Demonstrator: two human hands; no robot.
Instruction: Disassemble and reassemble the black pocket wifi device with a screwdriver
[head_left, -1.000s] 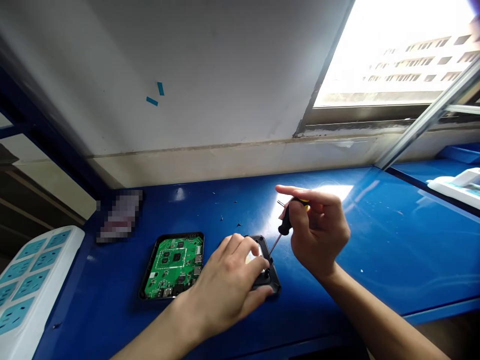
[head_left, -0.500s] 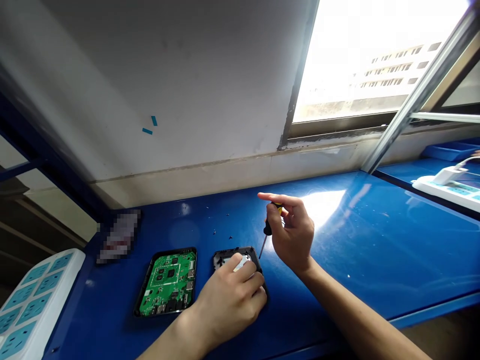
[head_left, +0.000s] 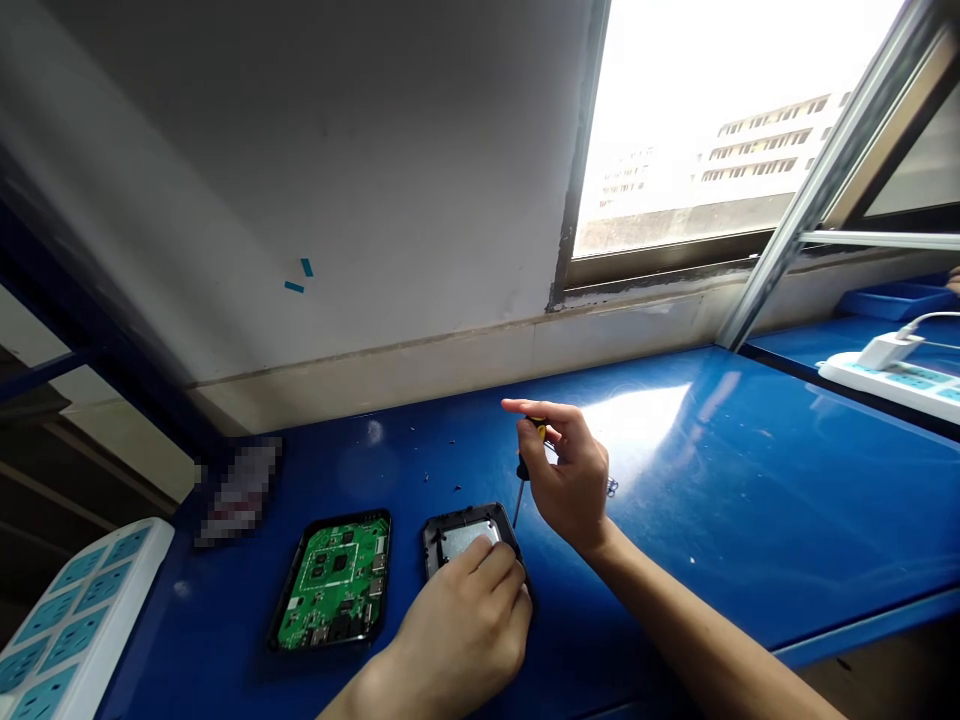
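My left hand (head_left: 469, 620) has its fingers curled over a silver metal plate (head_left: 459, 540), which lies inside a black plastic cover (head_left: 436, 524). The fingertips touch the plate's near right part, and the hand hides much of the cover. A small screwdriver (head_left: 519, 490) with a black and yellow handle is pinched in my right hand (head_left: 571, 475), its shaft pointing down beside the cover's far right corner. That hand's index finger extends to the left. Left of the cover lies a black housing (head_left: 283, 600) holding a green circuit board (head_left: 322, 580).
Several tiny screws (head_left: 457, 488) are scattered on the blue table (head_left: 720, 480) behind the cover. A white power strip (head_left: 161, 545) stands at the left, another (head_left: 844, 372) at the far right. Behind the table rise a wall (head_left: 405, 180) and a window (head_left: 675, 120).
The camera view has shifted slightly. More of the metal plate shows now, as my left fingers sit nearer its close edge. My right hand keeps the screwdriver in nearly the same place.
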